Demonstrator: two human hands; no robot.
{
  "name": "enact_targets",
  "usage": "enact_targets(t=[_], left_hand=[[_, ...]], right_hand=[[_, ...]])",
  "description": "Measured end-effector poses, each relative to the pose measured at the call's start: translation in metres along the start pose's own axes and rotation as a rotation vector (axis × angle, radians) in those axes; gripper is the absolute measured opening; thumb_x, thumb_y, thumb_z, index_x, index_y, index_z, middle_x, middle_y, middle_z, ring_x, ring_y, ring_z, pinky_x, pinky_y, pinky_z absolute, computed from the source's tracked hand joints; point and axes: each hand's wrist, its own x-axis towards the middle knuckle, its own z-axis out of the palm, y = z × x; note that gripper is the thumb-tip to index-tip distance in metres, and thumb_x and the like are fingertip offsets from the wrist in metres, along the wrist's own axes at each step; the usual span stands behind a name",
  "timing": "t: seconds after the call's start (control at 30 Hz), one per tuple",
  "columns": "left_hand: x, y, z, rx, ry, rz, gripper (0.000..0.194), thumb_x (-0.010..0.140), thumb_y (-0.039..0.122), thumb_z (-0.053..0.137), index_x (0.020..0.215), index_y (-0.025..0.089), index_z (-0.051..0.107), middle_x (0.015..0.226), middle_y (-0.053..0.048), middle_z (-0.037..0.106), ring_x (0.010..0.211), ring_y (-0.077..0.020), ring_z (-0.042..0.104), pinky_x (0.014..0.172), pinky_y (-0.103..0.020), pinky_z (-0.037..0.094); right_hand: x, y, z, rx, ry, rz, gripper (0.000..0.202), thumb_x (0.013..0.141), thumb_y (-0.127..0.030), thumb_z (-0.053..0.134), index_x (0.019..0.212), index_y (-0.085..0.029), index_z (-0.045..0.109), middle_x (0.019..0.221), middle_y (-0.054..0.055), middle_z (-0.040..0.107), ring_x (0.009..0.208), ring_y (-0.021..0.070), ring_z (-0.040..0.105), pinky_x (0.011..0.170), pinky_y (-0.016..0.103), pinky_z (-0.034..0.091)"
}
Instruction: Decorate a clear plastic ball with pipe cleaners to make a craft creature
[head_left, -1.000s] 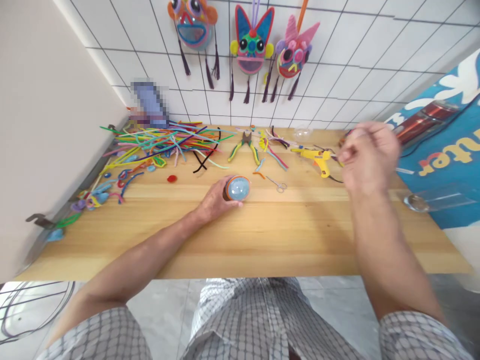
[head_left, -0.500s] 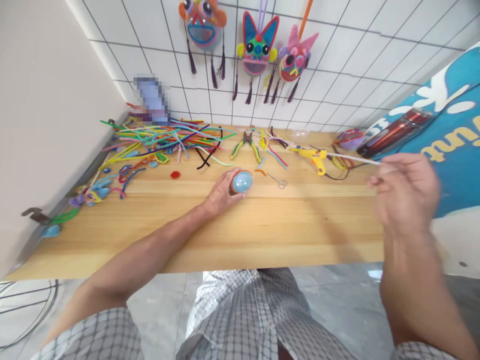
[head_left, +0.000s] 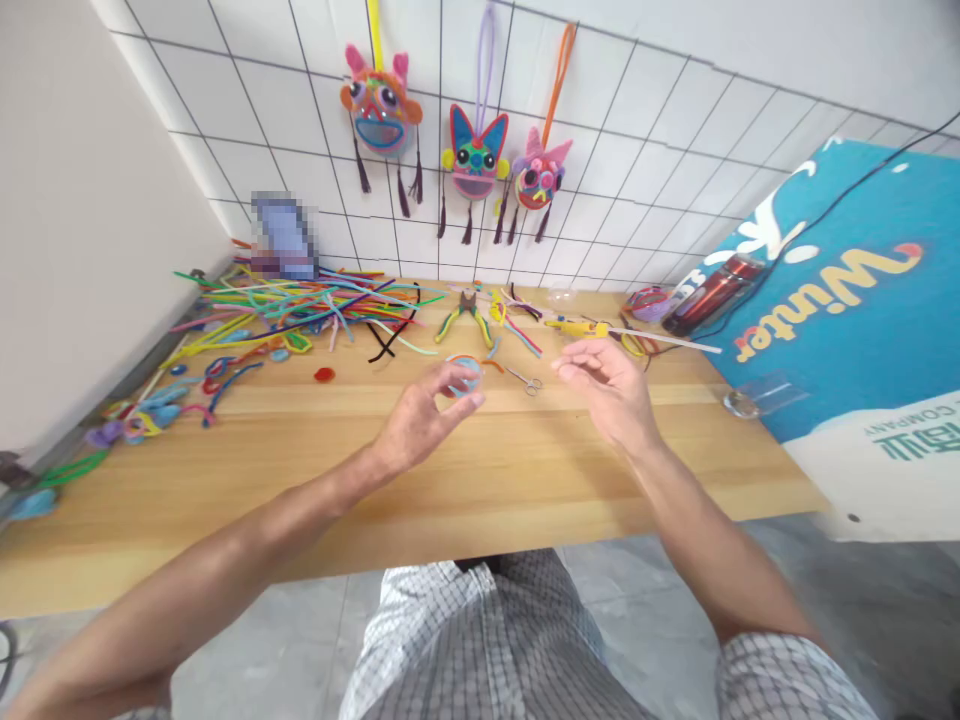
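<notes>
My left hand (head_left: 420, 420) has its fingers apart beside a light blue, orange-rimmed ball (head_left: 466, 372) on the wooden table (head_left: 495, 500); whether a fingertip touches the ball is unclear. My right hand (head_left: 611, 390) hovers over the table in front of the yellow glue gun (head_left: 581, 328), thumb and fingers drawn together, with whatever they may hold too small to tell. A long white glue stick (head_left: 667, 341) sticks out of the gun's rear. Small scissors (head_left: 527, 382) lie between my hands, near an orange pipe cleaner piece (head_left: 493, 366).
Pliers (head_left: 466, 315) lie behind the ball. Colourful pipe cleaners (head_left: 322, 305) are heaped at the back left. A red thermos (head_left: 712, 295) and a clear cup (head_left: 741, 403) are at the right. Three decorated masks, one blue-eared (head_left: 478, 155), hang on the wall grid.
My right hand has left the white stick and moved left, towards the middle. My left hand has loosened from around the ball, its fingers spreading. The view has shifted to the right.
</notes>
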Motion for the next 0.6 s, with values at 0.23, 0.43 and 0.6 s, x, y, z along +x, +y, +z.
enact_targets(t=[0.23, 0.43, 0.6], left_hand=[[0.012, 0.045, 0.054, -0.729, -0.121, -0.463, 0.053, 0.068, 0.061, 0.095, 0.079, 0.016, 0.069, 0.074, 0.0, 0.068, 0.067, -0.0102, 0.06, 0.069, -0.026, 0.049], [0.021, 0.032, 0.067, -0.835, 0.01, -0.55, 0.057, 0.053, 0.058, 0.103, 0.073, 0.014, 0.072, 0.069, 0.0, 0.069, 0.06, -0.0076, 0.059, 0.061, -0.021, 0.047], [0.007, 0.026, -0.008, -0.655, 0.161, -0.523, 0.044, 0.064, 0.047, 0.101, 0.083, 0.015, 0.077, 0.086, -0.003, 0.078, 0.061, -0.008, 0.062, 0.058, -0.021, 0.05]], right_hand=[[-0.024, 0.012, 0.025, -0.08, -0.06, -0.057, 0.031, 0.092, -0.051, 0.081, 0.109, -0.026, 0.074, 0.102, 0.006, 0.085, 0.098, 0.0242, 0.081, 0.093, 0.041, 0.064], [-0.024, 0.02, 0.03, 0.072, -0.153, 0.093, 0.041, 0.093, -0.049, 0.079, 0.126, -0.026, 0.072, 0.123, 0.009, 0.083, 0.116, 0.0257, 0.079, 0.099, 0.041, 0.064], [0.0, 0.021, -0.006, 0.212, -0.247, 0.298, 0.04, 0.085, -0.047, 0.086, 0.117, -0.026, 0.078, 0.123, 0.009, 0.083, 0.11, 0.0245, 0.08, 0.076, 0.031, 0.066]])
